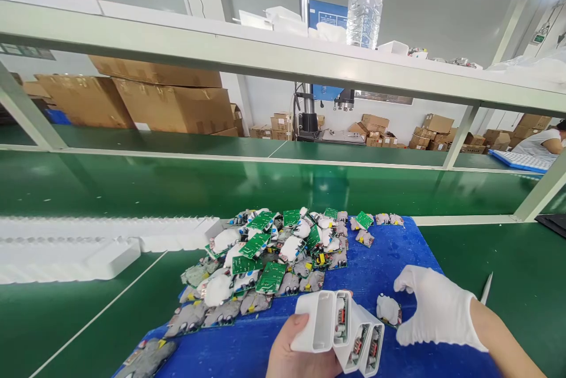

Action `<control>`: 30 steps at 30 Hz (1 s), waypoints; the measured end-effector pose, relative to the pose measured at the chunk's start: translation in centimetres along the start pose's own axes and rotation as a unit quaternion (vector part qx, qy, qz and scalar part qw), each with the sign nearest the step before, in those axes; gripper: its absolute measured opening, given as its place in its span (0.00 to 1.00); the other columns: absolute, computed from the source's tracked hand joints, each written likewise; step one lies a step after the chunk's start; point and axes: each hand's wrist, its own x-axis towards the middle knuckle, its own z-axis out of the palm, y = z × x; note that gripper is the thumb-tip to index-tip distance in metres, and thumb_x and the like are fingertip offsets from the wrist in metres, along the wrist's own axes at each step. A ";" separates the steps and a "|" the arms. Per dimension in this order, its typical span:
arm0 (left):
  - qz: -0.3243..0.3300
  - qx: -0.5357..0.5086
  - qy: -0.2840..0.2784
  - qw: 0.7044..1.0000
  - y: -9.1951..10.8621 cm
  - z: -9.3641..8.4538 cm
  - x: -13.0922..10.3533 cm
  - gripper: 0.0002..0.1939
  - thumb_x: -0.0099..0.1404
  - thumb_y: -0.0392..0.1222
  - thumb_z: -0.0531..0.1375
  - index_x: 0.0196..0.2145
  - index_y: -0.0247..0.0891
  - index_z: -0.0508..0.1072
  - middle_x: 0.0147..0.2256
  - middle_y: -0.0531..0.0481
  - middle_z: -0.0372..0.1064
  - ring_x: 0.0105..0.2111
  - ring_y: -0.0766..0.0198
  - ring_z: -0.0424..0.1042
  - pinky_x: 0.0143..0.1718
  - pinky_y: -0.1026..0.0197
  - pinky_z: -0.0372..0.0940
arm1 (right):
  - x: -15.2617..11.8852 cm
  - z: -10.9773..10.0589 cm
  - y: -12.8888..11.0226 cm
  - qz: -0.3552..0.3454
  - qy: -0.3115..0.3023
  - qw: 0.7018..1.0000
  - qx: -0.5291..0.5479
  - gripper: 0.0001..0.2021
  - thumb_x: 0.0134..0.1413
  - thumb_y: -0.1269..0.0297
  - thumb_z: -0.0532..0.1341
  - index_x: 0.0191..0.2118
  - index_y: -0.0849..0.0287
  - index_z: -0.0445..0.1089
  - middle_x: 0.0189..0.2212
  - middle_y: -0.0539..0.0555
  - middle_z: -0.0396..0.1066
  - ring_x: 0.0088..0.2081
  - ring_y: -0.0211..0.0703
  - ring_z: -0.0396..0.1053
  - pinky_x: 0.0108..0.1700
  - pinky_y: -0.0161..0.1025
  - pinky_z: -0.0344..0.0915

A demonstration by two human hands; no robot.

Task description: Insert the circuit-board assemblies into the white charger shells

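My bare left hand [294, 351] grips a row of several white plastic housings [312, 322], their open ends facing me. The leftmost housing looks hollow; the others have circuit boards inside. My right hand [435, 310], in a white glove, hovers over the blue mat with thumb and fingers apart. Between its fingertips, on the mat, lies a circuit board [388, 310] topped with a white blob; whether the glove touches it I cannot tell. Farther back is a heap of circuit boards [270, 278], some green side up, others showing grey or white filler.
A blue mat [375, 272] covers part of the green table [469, 254]. White housings [66, 257] stand in rows at the left. A pen-like tool [487, 288] lies at the right. Overhead runs a shelf [247, 42] with a plastic bottle [367, 3]. A person [542, 142] sits far right.
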 end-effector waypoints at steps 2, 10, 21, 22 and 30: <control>-0.001 0.000 -0.002 1.000 0.0 0.1 0.0 0.25 0.54 0.52 0.56 0.46 0.37 0.73 0.41 0.42 0.74 0.42 0.52 0.69 0.47 0.53 0.54 | 0.6 0.9 0.2 0.013 -0.027 0.999 -0.024 0.35 0.19 0.57 0.72 0.44 0.55 0.71 0.43 0.53 0.68 0.41 0.49 0.66 0.39 0.38 0.62; -0.005 -0.005 -0.003 1.000 0.0 -0.1 -0.1 0.25 0.54 0.52 0.56 0.46 0.36 0.73 0.42 0.43 0.74 0.43 0.52 0.69 0.46 0.53 0.54 | 1.8 1.8 -0.3 -0.145 0.062 0.987 0.024 0.10 0.34 0.74 0.57 0.25 0.55 0.73 0.25 0.47 0.71 0.28 0.38 0.67 0.31 0.32 0.60; 0.008 0.010 0.005 1.000 -0.2 -0.1 -0.1 0.24 0.55 0.52 0.55 0.45 0.38 0.73 0.42 0.43 0.74 0.42 0.51 0.69 0.46 0.51 0.54 | 1.5 1.3 -0.4 0.131 0.036 0.991 0.014 0.20 0.55 0.50 0.53 0.44 0.58 0.70 0.39 0.58 0.73 0.40 0.49 0.71 0.43 0.40 0.65; 0.006 0.010 0.004 1.000 -0.2 -0.1 -0.1 0.24 0.54 0.52 0.55 0.46 0.38 0.73 0.42 0.43 0.74 0.42 0.51 0.68 0.46 0.51 0.53 | 1.6 1.1 -0.3 0.154 0.018 0.988 -0.001 0.22 0.56 0.46 0.51 0.42 0.58 0.71 0.36 0.59 0.74 0.39 0.50 0.72 0.42 0.42 0.65; 0.006 0.019 0.008 1.000 -0.2 0.1 -0.2 0.24 0.54 0.52 0.55 0.45 0.38 0.73 0.40 0.43 0.74 0.42 0.51 0.68 0.46 0.51 0.54 | -0.8 1.3 -2.4 0.193 -0.094 0.973 -0.080 0.29 0.41 0.39 0.57 0.42 0.60 0.70 0.35 0.64 0.72 0.39 0.65 0.70 0.37 0.51 0.64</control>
